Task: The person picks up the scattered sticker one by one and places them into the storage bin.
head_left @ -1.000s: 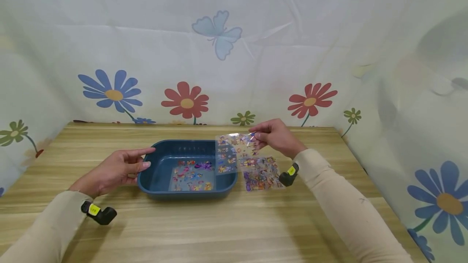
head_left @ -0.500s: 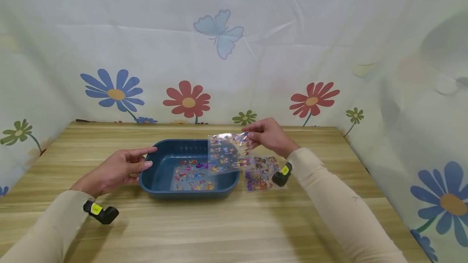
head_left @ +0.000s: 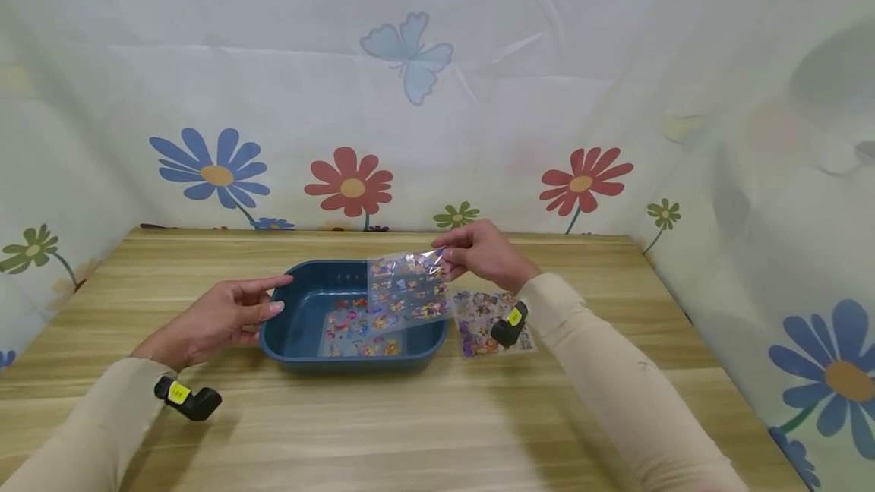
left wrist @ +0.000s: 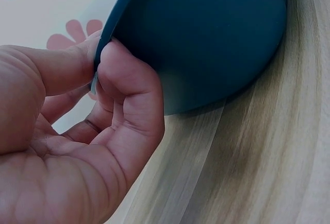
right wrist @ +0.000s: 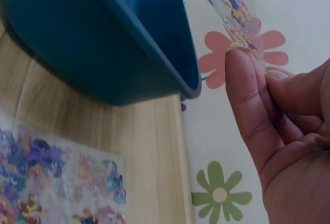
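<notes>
A dark blue plastic basin (head_left: 294,325) stands on the wooden table. My left hand (head_left: 215,321) pinches its left rim between thumb and fingers, as the left wrist view shows close up. My right hand (head_left: 488,255) pinches the upper right corner of a clear sticker sheet (head_left: 406,291) with small cartoon figures. That sheet hangs tilted over the right half of the basin. Inside, on the basin floor, lies another clear sticker sheet (head_left: 355,331), partly covered in the head view by the held one.
More sticker sheet (head_left: 478,317) lies flat on the table just right of the basin, below my right wrist. A flowered cloth backdrop (head_left: 410,135) rises behind the table's back edge and along both sides. A small black wrist camera (head_left: 187,398) sits on each sleeve.
My right hand has moved left, carrying the sticker sheet from the basin's right edge further over its inside. The left hand stays at the rim and the basin has hardly shifted.
</notes>
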Demonstrator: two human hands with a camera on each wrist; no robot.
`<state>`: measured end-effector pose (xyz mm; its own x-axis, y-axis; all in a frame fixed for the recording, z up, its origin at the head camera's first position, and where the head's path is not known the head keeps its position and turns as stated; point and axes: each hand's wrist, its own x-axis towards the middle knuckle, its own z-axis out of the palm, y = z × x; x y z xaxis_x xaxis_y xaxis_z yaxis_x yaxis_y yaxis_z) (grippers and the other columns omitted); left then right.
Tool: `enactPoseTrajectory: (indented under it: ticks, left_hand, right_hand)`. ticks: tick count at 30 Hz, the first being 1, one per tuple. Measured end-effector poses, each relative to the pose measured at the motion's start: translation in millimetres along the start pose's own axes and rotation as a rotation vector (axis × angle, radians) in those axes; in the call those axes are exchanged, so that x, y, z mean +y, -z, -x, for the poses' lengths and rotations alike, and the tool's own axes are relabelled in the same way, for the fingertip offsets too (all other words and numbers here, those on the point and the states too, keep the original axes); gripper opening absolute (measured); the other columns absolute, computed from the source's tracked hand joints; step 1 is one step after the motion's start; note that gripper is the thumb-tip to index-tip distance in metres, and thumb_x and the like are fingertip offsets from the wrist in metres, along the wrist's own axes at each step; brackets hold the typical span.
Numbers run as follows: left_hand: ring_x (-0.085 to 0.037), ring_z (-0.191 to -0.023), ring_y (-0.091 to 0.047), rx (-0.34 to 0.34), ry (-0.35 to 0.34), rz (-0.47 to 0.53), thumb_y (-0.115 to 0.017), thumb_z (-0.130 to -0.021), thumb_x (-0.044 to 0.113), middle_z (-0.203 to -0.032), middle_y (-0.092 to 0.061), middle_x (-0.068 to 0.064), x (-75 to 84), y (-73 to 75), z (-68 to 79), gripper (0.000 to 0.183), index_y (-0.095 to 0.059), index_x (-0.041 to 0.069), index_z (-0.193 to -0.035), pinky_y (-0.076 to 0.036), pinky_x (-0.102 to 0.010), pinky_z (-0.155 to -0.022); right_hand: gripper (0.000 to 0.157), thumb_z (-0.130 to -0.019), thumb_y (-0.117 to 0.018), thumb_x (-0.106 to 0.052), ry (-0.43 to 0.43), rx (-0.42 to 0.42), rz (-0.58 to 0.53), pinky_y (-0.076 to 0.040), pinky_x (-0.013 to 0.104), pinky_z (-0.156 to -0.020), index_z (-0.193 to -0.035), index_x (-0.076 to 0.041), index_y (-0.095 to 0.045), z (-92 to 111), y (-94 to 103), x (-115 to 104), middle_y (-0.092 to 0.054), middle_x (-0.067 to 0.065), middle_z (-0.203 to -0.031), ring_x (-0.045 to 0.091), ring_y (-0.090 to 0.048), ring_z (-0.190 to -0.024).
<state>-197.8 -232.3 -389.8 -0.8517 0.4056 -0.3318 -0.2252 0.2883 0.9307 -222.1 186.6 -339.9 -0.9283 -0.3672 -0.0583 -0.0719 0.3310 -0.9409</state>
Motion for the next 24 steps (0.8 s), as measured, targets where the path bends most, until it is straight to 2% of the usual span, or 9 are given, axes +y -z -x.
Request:
enactPoseTrajectory:
  ticks: [5, 12, 17, 24]
  left_hand:
    - [-0.021, -0.091, -0.069, 0.001, 0.001, 0.003, -0.069, -0.092, 0.030, -0.112, -0.058, -0.008, 1.7, -0.6, 1.8, 0.075, -0.030, 0.018, -0.156, -0.060, -0.034, -0.081]
    - [-0.021, -0.091, -0.068, 0.001, 0.009, 0.016, -0.069, -0.092, 0.028, -0.112, -0.058, -0.009, 4.7, -2.1, 3.9, 0.075, -0.030, 0.017, -0.155, -0.060, -0.033, -0.081]
    - [-0.021, -0.091, -0.067, 0.003, 0.004, 0.006, -0.068, -0.093, 0.028, -0.115, -0.056, -0.010, 3.6, -1.9, 3.8, 0.074, -0.030, 0.017, -0.155, -0.060, -0.033, -0.079]
    - [-0.021, -0.090, -0.067, 0.005, 0.007, 0.011, -0.069, -0.092, 0.029, -0.116, -0.057, -0.010, 1.8, -1.2, 2.9, 0.075, -0.030, 0.017, -0.156, -0.060, -0.033, -0.079]
  right_hand:
    - [0.029, -0.097, -0.056, 0.001, 0.014, -0.003, 0.004, -0.061, 0.040, -0.077, -0.124, 0.003, -0.065, -3.4, -7.4, -4.3, -0.070, 0.021, -0.102, 0.019, -0.073, -0.074]
    - [0.029, -0.096, -0.058, 0.000, 0.008, -0.025, 0.028, -0.061, 0.036, -0.074, -0.125, 0.000, -0.066, -9.2, -15.2, -8.9, -0.071, 0.019, -0.107, 0.021, -0.074, -0.076]
    - [0.029, -0.096, -0.058, 0.001, 0.020, -0.048, 0.045, -0.061, 0.037, -0.075, -0.124, 0.000, -0.066, -12.6, -22.6, -14.1, -0.071, 0.018, -0.103, 0.022, -0.074, -0.076]
    - [0.028, -0.094, -0.061, 0.000, -0.002, -0.032, 0.026, -0.061, 0.037, -0.075, -0.122, 0.000, -0.067, -17.7, -31.1, -17.2, -0.072, 0.017, -0.098, 0.021, -0.073, -0.075]
